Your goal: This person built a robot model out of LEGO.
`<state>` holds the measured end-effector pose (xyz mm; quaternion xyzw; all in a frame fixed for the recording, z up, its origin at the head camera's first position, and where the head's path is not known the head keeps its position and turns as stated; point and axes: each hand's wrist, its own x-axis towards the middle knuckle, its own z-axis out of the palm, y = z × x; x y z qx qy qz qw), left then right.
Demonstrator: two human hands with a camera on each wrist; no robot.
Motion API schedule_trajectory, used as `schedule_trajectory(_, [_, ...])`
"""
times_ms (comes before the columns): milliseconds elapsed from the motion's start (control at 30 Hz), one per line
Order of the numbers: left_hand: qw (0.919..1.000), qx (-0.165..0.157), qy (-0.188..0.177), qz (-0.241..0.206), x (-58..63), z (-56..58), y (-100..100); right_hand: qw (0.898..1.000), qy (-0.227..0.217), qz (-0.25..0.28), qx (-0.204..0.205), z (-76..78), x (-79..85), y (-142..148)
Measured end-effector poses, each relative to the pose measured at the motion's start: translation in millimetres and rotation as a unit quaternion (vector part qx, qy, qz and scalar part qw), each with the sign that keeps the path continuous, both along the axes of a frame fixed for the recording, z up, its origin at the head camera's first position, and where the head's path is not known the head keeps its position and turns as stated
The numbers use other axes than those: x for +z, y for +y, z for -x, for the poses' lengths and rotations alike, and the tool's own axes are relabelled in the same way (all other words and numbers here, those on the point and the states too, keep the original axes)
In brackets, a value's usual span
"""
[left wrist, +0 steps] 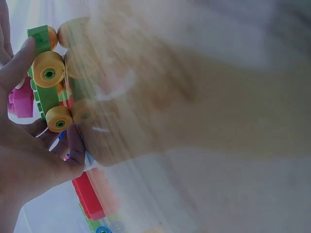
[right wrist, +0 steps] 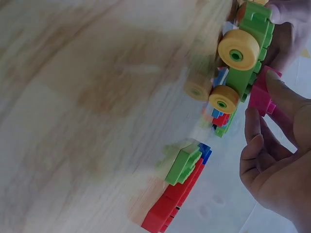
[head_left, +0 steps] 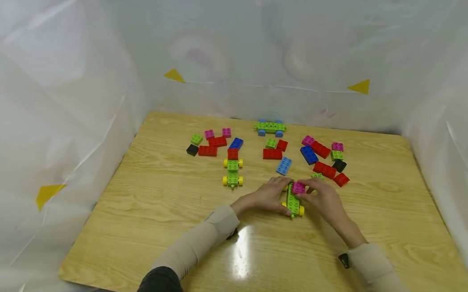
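Observation:
A green toy car base [head_left: 293, 205] with yellow wheels stands on the table between both hands. My left hand [head_left: 270, 195] grips it from the left, thumb near the front end and fingers at the far end; the left wrist view shows the thumb by the green end and fingers beside a wheel [left wrist: 59, 119]. My right hand [head_left: 324, 200] pinches a magenta brick [head_left: 298, 188] at the base's studs. In the right wrist view that magenta brick [right wrist: 261, 92] is tilted beside the studs; whether it is seated on them I cannot tell.
Left of my hands stands another green base [head_left: 232, 178] with yellow wheels, carrying a green and a red brick. A blue-wheeled base [head_left: 270, 127] is at the back edge. Loose bricks lie around: a light blue one [head_left: 284, 166], a black one [head_left: 339, 165] and several red ones.

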<state>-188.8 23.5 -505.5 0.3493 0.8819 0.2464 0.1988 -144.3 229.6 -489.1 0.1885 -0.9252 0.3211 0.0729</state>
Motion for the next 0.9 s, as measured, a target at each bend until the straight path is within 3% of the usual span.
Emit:
schedule_trajectory(633, [1.0000, 0.006, -0.001, -0.001, -0.8, 2.2, -1, 0.998, 0.006, -0.050, 0.038, 6.5, 4.2, -7])
schedule_trajectory(900, [1.0000, -0.003, 0.002, -0.004, 0.9, 1.0, -1, 0.995, -0.028, -0.091, 0.042, 11.7, 15.0, -9])
